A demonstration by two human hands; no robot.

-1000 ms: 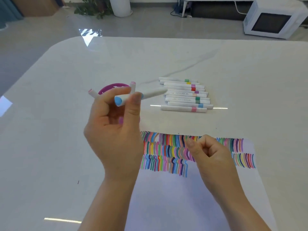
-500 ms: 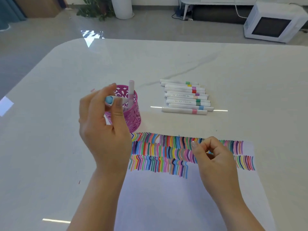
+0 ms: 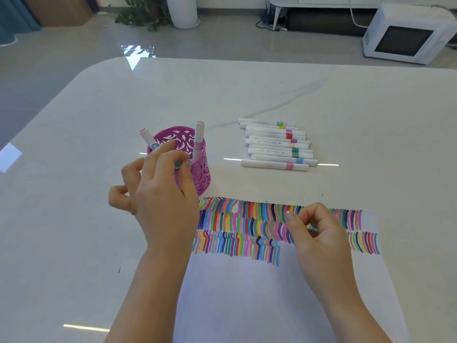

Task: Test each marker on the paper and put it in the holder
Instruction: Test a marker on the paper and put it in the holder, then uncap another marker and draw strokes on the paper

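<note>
L hand (image 3: 160, 194) pinches blue-capped marker (image 3: 177, 165) over pink holder (image 3: 203, 174), angled down for drop-in. R hand (image 3: 319, 233) curled, empty, resting on paper (image 3: 247, 293), prob. steadying sheet.

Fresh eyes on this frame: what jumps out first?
The bands of multicoloured marker strokes across the top of the white paper. Next, the bright pink holder just beyond their left end, where the left hand pinches a blue-capped marker, and the neat row of white markers lying to its right.
</note>
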